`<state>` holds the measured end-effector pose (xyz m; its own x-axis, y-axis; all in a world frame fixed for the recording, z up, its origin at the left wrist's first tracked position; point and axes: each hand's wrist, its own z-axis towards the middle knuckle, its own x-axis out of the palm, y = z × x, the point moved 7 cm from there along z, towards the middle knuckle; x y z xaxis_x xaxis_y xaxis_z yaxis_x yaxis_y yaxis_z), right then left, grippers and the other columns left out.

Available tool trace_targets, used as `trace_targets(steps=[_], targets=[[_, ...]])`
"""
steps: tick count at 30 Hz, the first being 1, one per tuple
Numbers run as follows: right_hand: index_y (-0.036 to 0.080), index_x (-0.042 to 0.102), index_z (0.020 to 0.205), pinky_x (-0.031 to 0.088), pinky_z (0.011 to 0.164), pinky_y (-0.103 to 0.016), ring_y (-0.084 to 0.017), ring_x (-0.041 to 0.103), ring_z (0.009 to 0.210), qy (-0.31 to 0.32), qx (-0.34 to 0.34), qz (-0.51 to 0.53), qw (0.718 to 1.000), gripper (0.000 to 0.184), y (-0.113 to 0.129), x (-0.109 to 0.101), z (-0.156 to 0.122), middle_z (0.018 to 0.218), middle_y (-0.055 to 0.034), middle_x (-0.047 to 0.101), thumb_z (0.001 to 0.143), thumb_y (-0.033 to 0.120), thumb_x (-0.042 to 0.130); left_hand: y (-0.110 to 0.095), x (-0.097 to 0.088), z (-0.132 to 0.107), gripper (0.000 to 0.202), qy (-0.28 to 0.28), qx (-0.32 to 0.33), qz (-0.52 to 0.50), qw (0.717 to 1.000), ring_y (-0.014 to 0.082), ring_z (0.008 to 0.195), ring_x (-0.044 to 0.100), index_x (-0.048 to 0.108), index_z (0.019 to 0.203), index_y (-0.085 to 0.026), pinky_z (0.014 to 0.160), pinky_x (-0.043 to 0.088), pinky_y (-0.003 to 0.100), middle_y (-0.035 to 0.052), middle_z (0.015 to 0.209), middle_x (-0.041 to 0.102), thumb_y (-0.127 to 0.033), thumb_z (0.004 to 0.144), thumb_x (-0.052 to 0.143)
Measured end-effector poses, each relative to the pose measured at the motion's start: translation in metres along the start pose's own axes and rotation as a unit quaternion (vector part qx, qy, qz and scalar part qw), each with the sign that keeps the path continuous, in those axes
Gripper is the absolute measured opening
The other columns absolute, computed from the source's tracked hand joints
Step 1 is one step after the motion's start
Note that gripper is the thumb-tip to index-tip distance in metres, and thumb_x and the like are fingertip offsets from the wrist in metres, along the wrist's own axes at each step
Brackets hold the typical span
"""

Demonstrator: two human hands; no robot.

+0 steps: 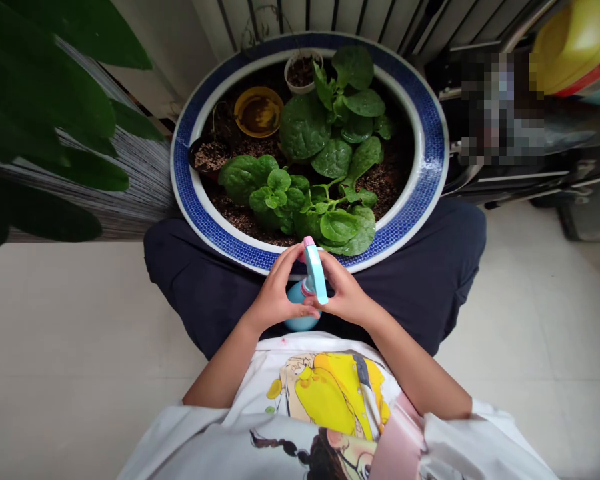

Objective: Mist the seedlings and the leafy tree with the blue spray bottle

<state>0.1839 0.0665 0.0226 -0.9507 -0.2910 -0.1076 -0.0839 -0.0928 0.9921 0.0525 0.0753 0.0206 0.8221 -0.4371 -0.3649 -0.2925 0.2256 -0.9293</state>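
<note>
A light blue spray bottle (316,273) with a pink nozzle stands between my two hands, its nozzle facing the plants. My left hand (276,293) wraps round the bottle's left side, and my right hand (344,287) closes round its head and neck from the right; the fingertips behind it are partly hidden. Just beyond the nozzle is a large blue and white pot (405,230) full of soil. Leafy green plants (337,227) grow in it, and water drops show on some of the leaves.
Inside the pot are a yellow dish (259,112), a small white cup (303,72) of soil and a dark little pot (210,155). Big leaves (45,100) overhang at the left. A metal-framed cart (520,180) and a yellow container (575,47) stand at the right.
</note>
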Motion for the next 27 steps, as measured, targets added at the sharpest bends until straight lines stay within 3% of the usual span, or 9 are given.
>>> trace_targets(steps=[3, 6, 12, 15, 17, 20, 22, 24, 27], targets=[[0.024, 0.056, 0.127, 0.047, 0.102, -0.048, -0.031, 0.057, 0.118, 0.002, -0.008, -0.015, 1.0, 0.066, 0.001, -0.002, 0.001, 0.125, -0.0119, 0.06, 0.07, 0.047, 0.082, 0.0, -0.002, 0.0, 0.106, -0.012, -0.012, 0.02, 1.0, 0.036, 0.128, 0.05, 0.044, 0.14, -0.024, 0.108, 0.041, 0.051, 0.0152, 0.139, 0.052, -0.065, 0.052, 0.084], [0.024, 0.062, 0.117, 0.051, 0.096, -0.045, -0.028, 0.062, 0.107, -0.002, -0.003, 0.0, 1.0, 0.054, 0.0, -0.003, 0.0, 0.114, -0.0092, 0.064, 0.07, 0.042, 0.082, -0.002, -0.007, 0.001, 0.088, -0.038, -0.027, 0.024, 0.999, 0.0312, 0.109, 0.061, 0.056, 0.124, -0.021, 0.097, 0.049, 0.045, 0.0109, 0.119, 0.063, -0.06, 0.051, 0.087], [0.023, 0.064, 0.109, 0.055, 0.087, -0.04, -0.025, 0.065, 0.096, -0.021, 0.026, 0.025, 0.999, 0.046, -0.006, -0.002, -0.004, 0.105, -0.0074, 0.066, 0.07, 0.039, 0.082, -0.004, -0.006, 0.0, 0.071, -0.048, -0.03, -0.03, 0.998, 0.0253, 0.097, 0.065, 0.062, 0.114, -0.02, 0.088, 0.053, 0.038, 0.007, 0.106, 0.067, -0.054, 0.057, 0.087], [0.023, 0.063, 0.113, 0.054, 0.09, -0.042, -0.026, 0.065, 0.099, -0.018, 0.02, 0.008, 1.0, 0.046, -0.004, -0.002, -0.003, 0.109, -0.0083, 0.066, 0.073, 0.039, 0.08, 0.004, -0.004, -0.001, 0.08, -0.048, -0.04, -0.047, 0.997, 0.0278, 0.102, 0.064, 0.061, 0.119, -0.021, 0.091, 0.052, 0.041, 0.0091, 0.11, 0.066, -0.06, 0.054, 0.086], [0.024, 0.061, 0.119, 0.05, 0.097, -0.045, -0.029, 0.062, 0.109, -0.006, 0.001, -0.013, 1.0, 0.05, 0.001, -0.002, -0.001, 0.117, -0.0098, 0.064, 0.075, 0.039, 0.078, 0.008, -0.003, -0.001, 0.095, -0.042, -0.039, -0.049, 0.997, 0.0322, 0.115, 0.06, 0.055, 0.13, -0.022, 0.1, 0.048, 0.045, 0.0129, 0.125, 0.061, -0.066, 0.05, 0.084], [0.025, 0.055, 0.129, 0.044, 0.105, -0.049, -0.031, 0.055, 0.122, 0.016, -0.014, -0.026, 0.999, 0.062, 0.004, -0.001, 0.001, 0.129, -0.0119, 0.059, 0.075, 0.043, 0.078, 0.009, 0.003, -0.002, 0.116, -0.009, -0.026, -0.048, 0.998, 0.0371, 0.138, 0.042, 0.035, 0.148, -0.026, 0.114, 0.036, 0.051, 0.0169, 0.151, 0.041, -0.07, 0.051, 0.08], [0.025, 0.052, 0.133, 0.042, 0.107, -0.05, -0.032, 0.053, 0.126, 0.024, -0.014, -0.025, 0.999, 0.068, 0.004, -0.001, 0.002, 0.134, -0.0127, 0.056, 0.074, 0.047, 0.079, 0.008, 0.006, -0.002, 0.123, 0.008, -0.023, -0.045, 0.999, 0.0381, 0.144, 0.034, 0.026, 0.152, -0.027, 0.117, 0.03, 0.053, 0.0175, 0.157, 0.031, -0.07, 0.05, 0.081], [0.025, 0.053, 0.131, 0.042, 0.107, -0.05, -0.033, 0.052, 0.127, 0.019, -0.012, -0.027, 0.999, 0.069, 0.002, -0.002, 0.001, 0.134, -0.0127, 0.056, 0.072, 0.05, 0.079, 0.007, 0.005, -0.003, 0.124, 0.002, -0.027, -0.035, 0.999, 0.0386, 0.141, 0.038, 0.029, 0.15, -0.026, 0.116, 0.033, 0.053, 0.0179, 0.155, 0.036, -0.069, 0.047, 0.083], [0.025, 0.058, 0.124, 0.046, 0.102, -0.048, -0.031, 0.057, 0.118, 0.003, -0.016, -0.029, 0.999, 0.062, 0.003, -0.003, 0.001, 0.123, -0.0111, 0.062, 0.072, 0.05, 0.08, 0.007, 0.001, -0.004, 0.108, -0.03, -0.045, -0.009, 0.998, 0.0366, 0.124, 0.055, 0.046, 0.138, -0.023, 0.107, 0.043, 0.051, 0.0159, 0.136, 0.057, -0.066, 0.047, 0.085]])
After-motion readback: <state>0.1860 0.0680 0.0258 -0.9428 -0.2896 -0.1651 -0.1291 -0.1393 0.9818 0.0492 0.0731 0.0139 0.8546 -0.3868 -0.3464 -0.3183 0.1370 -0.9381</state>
